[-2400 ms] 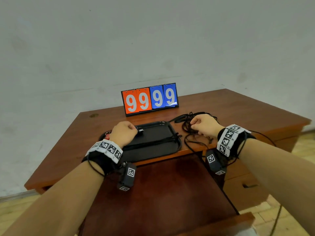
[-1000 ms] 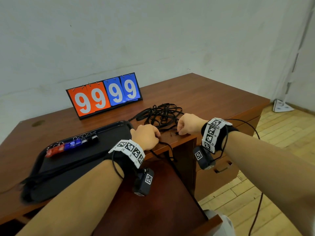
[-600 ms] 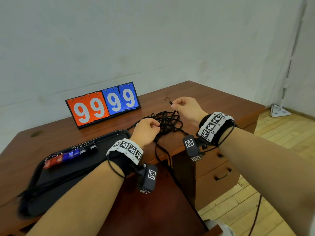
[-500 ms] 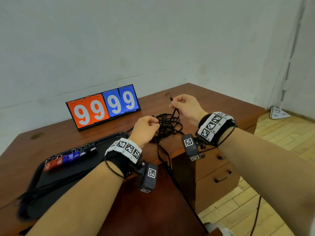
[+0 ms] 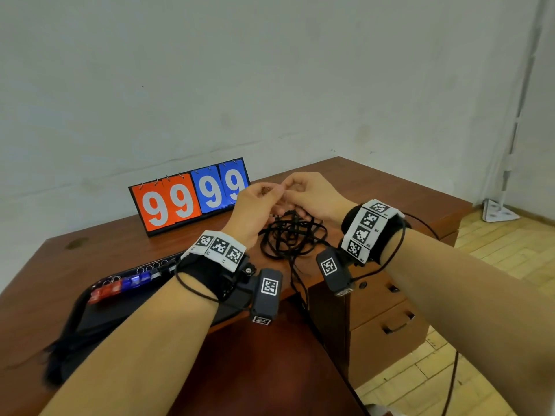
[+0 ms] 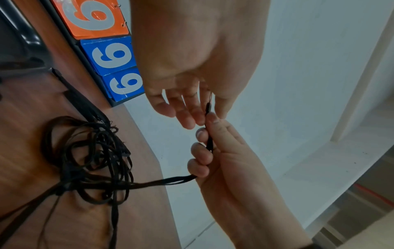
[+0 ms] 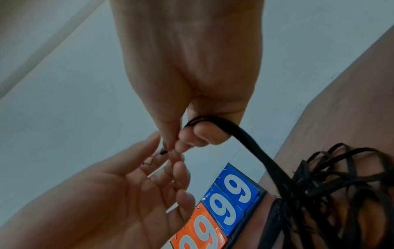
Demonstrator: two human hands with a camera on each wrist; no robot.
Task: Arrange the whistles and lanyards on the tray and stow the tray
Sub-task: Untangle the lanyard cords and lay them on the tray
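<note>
A tangle of black lanyards [image 5: 289,237] lies on the desk near its front edge. Both hands are raised just above it. My right hand [image 5: 303,190] has its fingers curled round one lanyard strap [image 7: 251,143], which runs down into the tangle [image 6: 89,161]. My left hand [image 5: 265,195] meets it, pinching that strap's thin clip end [image 6: 208,105] between thumb and forefinger while its other fingers [image 7: 181,170] stay straight. At the left sits the black tray [image 5: 90,318] with a row of red, blue and black whistles [image 5: 123,285] along its far rim.
An orange and blue flip scoreboard [image 5: 192,198] reading 99 99 stands at the back of the wooden desk [image 5: 390,193]. Desk drawers [image 5: 387,322] are at the lower right, above a wood floor. More black straps lie across the tray's near rim [image 5: 64,345].
Both hands rose from the desk edge. The right lifted one lanyard end out of the tangle, and the left left the pile and came up to take that end.
</note>
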